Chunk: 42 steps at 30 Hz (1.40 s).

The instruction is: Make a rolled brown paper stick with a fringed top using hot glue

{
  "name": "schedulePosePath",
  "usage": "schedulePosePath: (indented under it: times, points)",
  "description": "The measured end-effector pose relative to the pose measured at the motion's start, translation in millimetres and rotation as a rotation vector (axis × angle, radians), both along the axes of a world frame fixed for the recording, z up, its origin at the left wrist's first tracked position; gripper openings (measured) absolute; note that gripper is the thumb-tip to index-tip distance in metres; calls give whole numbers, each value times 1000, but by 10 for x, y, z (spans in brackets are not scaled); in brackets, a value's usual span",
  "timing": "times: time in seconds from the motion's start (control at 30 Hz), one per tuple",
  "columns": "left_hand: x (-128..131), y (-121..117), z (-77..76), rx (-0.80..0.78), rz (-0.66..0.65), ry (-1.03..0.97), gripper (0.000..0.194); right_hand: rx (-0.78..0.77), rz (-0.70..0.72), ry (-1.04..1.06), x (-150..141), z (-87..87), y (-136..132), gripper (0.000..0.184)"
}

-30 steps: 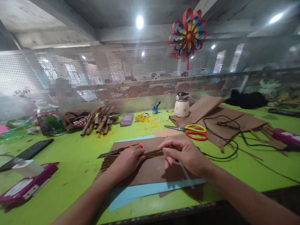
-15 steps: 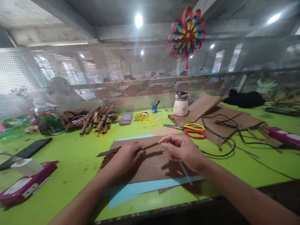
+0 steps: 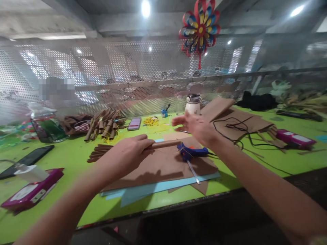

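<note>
My left hand (image 3: 131, 149) is closed around one end of a thin rolled brown paper tube (image 3: 166, 144), which points to the right. My right hand (image 3: 195, 127) is raised in front of the bottle, fingers stretched out and holding nothing. Behind it the scissors are mostly hidden; only a bit of blade shows. Below the tube's far end, a blue glue gun (image 3: 191, 152) lies on brown paper (image 3: 153, 170), a clear glue stick (image 3: 193, 172) sticking out of it. Left of my left hand is a stack of thin brown paper rolls (image 3: 98, 153).
Bundled paper rolls (image 3: 102, 126), a phone (image 3: 134, 124), yellow string (image 3: 151, 121) and a white bottle (image 3: 192, 104) stand farther back. Large brown paper sheets (image 3: 245, 122) and a black cable (image 3: 230, 126) lie to the right. A purple power strip (image 3: 33, 190) is on the left.
My right hand has let go of the tube's end and moved up and away toward the scissors, uncovering the glue gun. My left hand still holds the tube, slightly higher. The view has shifted.
</note>
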State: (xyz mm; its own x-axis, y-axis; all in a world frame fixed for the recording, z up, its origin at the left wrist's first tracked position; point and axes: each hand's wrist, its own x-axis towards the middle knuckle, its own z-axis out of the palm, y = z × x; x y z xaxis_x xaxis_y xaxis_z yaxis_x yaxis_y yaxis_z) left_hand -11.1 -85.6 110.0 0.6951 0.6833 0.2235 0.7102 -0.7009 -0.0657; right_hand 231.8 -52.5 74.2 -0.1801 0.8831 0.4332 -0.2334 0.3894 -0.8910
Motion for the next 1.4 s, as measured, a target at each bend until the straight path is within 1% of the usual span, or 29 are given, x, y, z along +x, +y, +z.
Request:
schedulePosePath:
  times: [0.07, 0.1, 0.13, 0.17, 0.2, 0.3, 0.4, 0.47, 0.53, 0.57, 0.6, 0.63, 0.73, 0.77, 0.8, 0.83, 0.9, 0.97, 1.03, 1.1, 1.13, 1.17, 1.2, 1.3, 1.33, 1.37, 1.4]
  points:
    - [33, -42, 54, 19, -22, 0, 26, -131, 305, -81, -92, -49, 42, 49]
    - [45, -53, 63, 27, -27, 1, 25, -201, 430, -144, -118, -79, 41, 50]
    - [52, -58, 61, 33, -30, 0, 25, -259, 511, -199, -123, -107, 28, 49]
    - [56, -58, 46, 32, -33, 1, 25, -299, 549, -240, -104, -131, 4, 48]
    - [56, -55, 23, 27, -33, 3, 25, -322, 549, -261, -61, -150, -25, 47]
    - [47, -34, -68, -6, -36, -18, 27, -345, 454, -281, 159, -182, -108, 50]
    - [48, -4, -132, -49, -67, -98, 28, -365, 412, -343, 367, -180, -147, 53]
    - [57, 19, -149, -86, -112, -158, 27, -354, 370, -360, 431, -153, -144, 50]
    - [69, 39, -157, -118, -152, -201, 26, -313, 308, -405, 421, -115, -123, 44]
    - [75, 48, -163, -131, -165, -211, 25, -291, 303, -439, 393, -102, -107, 41]
    - [78, 55, -172, -141, -174, -216, 24, -284, 334, -474, 353, -99, -89, 38]
    - [77, 61, -185, -147, -180, -217, 24, -295, 408, -509, 308, -108, -71, 37]
    - [50, 75, -246, -137, -174, -221, 23, -387, 731, -531, 199, -218, -15, 39]
    - [34, 81, -272, -125, -169, -226, 23, -414, 812, -522, 187, -274, 2, 41]
    - [18, 88, -297, -114, -164, -229, 22, -426, 864, -515, 189, -330, 17, 42]
    - [2, 95, -322, -106, -158, -230, 22, -423, 881, -505, 204, -382, 28, 43]
    - [-17, 112, -365, -103, -157, -227, 20, -402, 848, -494, 249, -448, 32, 42]
    - [-18, 122, -394, -107, -161, -226, 19, -367, 772, -533, 272, -443, 2, 41]
    - [-3, 117, -404, -104, -168, -230, 19, -314, 623, -623, 238, -374, -56, 41]
    - [18, 95, -395, -100, -179, -229, 22, -254, 427, -720, 151, -282, -120, 40]
    - [28, 80, -386, -97, -186, -225, 23, -239, 362, -742, 98, -245, -147, 42]
    - [36, 64, -374, -89, -189, -219, 24, -238, 348, -750, 46, -220, -168, 44]
    - [43, 48, -361, -76, -190, -210, 24, -247, 395, -751, -2, -211, -182, 47]
    - [48, 13, -326, -13, -200, -179, 25, -316, 695, -695, -93, -264, -194, 52]
    - [44, 8, -318, 8, -204, -170, 26, -350, 774, -661, -103, -295, -193, 49]
    - [39, 6, -311, 24, -207, -160, 26, -378, 808, -627, -103, -325, -191, 43]
    - [32, 7, -307, 38, -208, -150, 27, -402, 797, -590, -93, -350, -188, 32]
